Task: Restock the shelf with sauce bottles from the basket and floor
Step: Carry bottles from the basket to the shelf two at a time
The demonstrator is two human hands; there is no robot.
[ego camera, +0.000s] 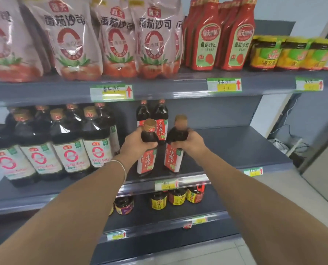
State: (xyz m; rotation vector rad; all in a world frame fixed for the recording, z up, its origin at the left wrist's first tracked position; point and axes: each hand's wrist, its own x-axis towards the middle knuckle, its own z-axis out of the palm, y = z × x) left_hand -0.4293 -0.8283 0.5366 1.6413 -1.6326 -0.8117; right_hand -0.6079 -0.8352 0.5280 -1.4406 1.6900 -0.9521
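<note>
In the head view two slim dark sauce bottles are in hand, one each. The left hand curls round the shoulder of the left bottle, just under its gold cap. The right hand grips the right bottle at the same height; its cap is blurred. The pair are upright, just beside each other, at the front edge of the middle shelf; whether their bases touch it I cannot tell. Two rear bottles of the same kind stand right behind, at 12 o'clock. At 9 o'clock four big jugs line the front row, with more behind, the nearest close to the left wrist and its thin bracelet. At 3 o'clock the shelf board lies bare out to its right end. Overhead at 12 o'clock the upper shelf carries at least five pouches, two front ketchup bottles and a row of yellow jars. At 6 o'clock four small jars show on the lower shelf.
</note>
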